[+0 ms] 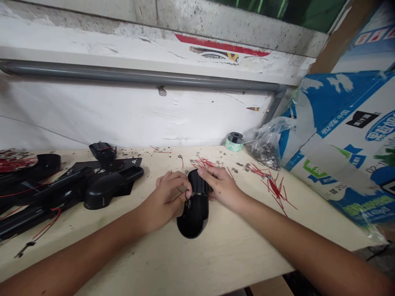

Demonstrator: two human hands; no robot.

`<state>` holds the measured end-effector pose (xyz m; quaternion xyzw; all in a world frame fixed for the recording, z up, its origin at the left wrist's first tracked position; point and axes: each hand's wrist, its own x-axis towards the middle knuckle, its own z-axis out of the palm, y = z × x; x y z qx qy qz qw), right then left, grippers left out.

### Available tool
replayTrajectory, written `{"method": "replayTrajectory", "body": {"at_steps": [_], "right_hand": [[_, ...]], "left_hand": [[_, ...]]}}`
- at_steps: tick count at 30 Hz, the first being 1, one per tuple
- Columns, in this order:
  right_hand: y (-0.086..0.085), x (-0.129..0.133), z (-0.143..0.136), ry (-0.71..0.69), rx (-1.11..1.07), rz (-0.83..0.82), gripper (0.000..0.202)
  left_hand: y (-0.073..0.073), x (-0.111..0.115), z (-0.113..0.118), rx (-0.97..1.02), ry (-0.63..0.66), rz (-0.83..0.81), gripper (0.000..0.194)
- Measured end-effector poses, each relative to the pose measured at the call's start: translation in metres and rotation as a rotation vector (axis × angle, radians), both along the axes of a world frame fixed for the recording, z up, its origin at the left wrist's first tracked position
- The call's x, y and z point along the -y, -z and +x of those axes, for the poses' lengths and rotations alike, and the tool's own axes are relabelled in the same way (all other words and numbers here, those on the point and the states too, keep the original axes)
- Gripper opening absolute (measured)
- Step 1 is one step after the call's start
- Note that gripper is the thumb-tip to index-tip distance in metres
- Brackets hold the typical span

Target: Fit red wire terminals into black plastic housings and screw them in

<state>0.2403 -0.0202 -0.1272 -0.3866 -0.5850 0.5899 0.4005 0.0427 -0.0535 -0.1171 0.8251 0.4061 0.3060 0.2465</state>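
Through the head camera, I saw my left hand [168, 199] and my right hand [224, 186] meet at a black case [200, 211] near the middle of the tabletop [148, 255]. My right hand was clamped on the far part of the case, thumb on top, and the case hid most of its other fingers. My left thumb and finger were pinched together on a thin dark wire [187, 194] at the case's left side. The tiny bits by that wire were too small and dark to make out, and the deep black inside hid its shape.

Both arms were cut off at the bottom. More black cases [105, 191] lay in a heap on the left, some cut off by the edge, so I could not count them. The print on one was too small to read.

The tabletop was pale and plain, with dark crumbs near the wall [129, 111]. Loose red wires [276, 189] lay on the right. Behind them sat a tape roll [233, 143] and a clear bag [266, 150] of small metal bits. A gray pipe [138, 76] ran along the wall. A big blue and white box [345, 135] stood at the right, partly out of view.
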Motion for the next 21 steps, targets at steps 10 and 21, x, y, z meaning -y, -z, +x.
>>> {"method": "replayTrajectory", "body": {"at_steps": [10,21], "right_hand": [[0.0036,-0.0031,0.0018,0.003,0.109,0.099,0.051],[0.0032,-0.0024,0.0017,-0.030,0.156,0.093,0.052]], "left_hand": [[0.0025,-0.0031,0.0033,0.124,0.078,-0.070,0.014],[0.0038,-0.0074,0.0009,0.310,0.103,-0.347,0.017]]}}
